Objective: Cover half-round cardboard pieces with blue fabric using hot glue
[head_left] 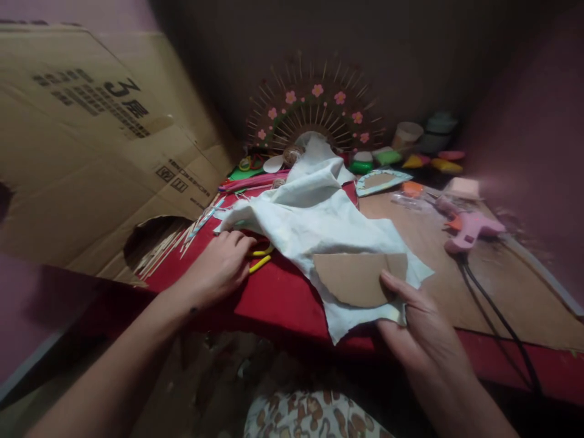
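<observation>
My right hand (426, 331) pinches a half-round piece of brown cardboard (356, 280), thumb on top and fingers underneath. Beneath the cardboard lies a pale blue-white cloth (314, 213), its ragged corner hanging at the table's front edge and caught in the same grip. At the cloth's left side, my left hand (223, 258) is closed with curled fingers around a pair of scissors. Only the yellow scissors handles (261, 261) stick out from it; the blades are hidden.
A large cardboard box (91, 140) stands at left, thin sticks (166, 252) beside its cut-out. A pink glue gun (474, 231) with a black cord lies on a brown board (433, 267) at right. Behind are a stick fan with pink flowers (317, 91), a cloth-edged half-round piece (383, 180) and clay packets (415, 160).
</observation>
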Action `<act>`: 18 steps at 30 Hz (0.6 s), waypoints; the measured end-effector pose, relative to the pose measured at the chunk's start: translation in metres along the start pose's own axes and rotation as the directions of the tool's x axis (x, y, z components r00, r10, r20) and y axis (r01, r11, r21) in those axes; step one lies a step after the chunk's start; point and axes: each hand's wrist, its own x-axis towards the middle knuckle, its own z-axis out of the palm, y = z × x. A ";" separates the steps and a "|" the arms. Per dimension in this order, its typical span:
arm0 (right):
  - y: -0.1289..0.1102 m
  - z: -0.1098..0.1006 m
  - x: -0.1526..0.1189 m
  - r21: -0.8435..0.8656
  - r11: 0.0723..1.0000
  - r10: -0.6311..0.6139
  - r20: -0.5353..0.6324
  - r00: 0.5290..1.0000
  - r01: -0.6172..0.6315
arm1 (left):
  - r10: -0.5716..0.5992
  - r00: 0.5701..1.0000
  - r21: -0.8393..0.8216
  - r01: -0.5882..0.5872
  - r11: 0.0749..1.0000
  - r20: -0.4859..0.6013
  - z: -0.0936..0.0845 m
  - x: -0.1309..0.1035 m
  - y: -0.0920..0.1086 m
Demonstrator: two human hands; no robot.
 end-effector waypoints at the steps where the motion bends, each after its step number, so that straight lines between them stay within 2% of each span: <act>1: 0.000 0.000 0.000 -0.013 1.000 0.000 -0.014 1.000 0.000 | 0.006 0.999 0.042 -0.008 0.999 0.037 0.000 0.003 -0.002; 5: 0.001 0.001 0.001 -0.079 0.997 -0.007 -0.044 0.999 0.003 | 0.017 0.991 0.144 -0.036 0.989 0.130 -0.001 0.012 -0.007; 10: 0.004 0.001 0.001 -0.130 0.979 -0.155 0.026 0.988 0.157 | -0.020 0.979 0.150 -0.011 0.989 0.202 -0.013 0.006 -0.006; 15: 0.003 -0.001 0.001 -0.161 0.959 -0.220 0.087 0.972 0.232 | -0.132 0.969 0.137 0.105 0.985 0.208 -0.032 -0.040 -0.006; 16: 0.002 -0.001 0.002 -0.157 0.959 -0.224 0.088 0.971 0.235 | -0.148 0.967 0.097 0.130 0.987 0.208 -0.033 -0.052 -0.005; 18: 0.001 -0.001 0.003 -0.149 0.960 -0.226 0.086 0.970 0.236 | -0.187 0.973 -0.148 0.207 0.967 0.134 -0.032 -0.075 -0.003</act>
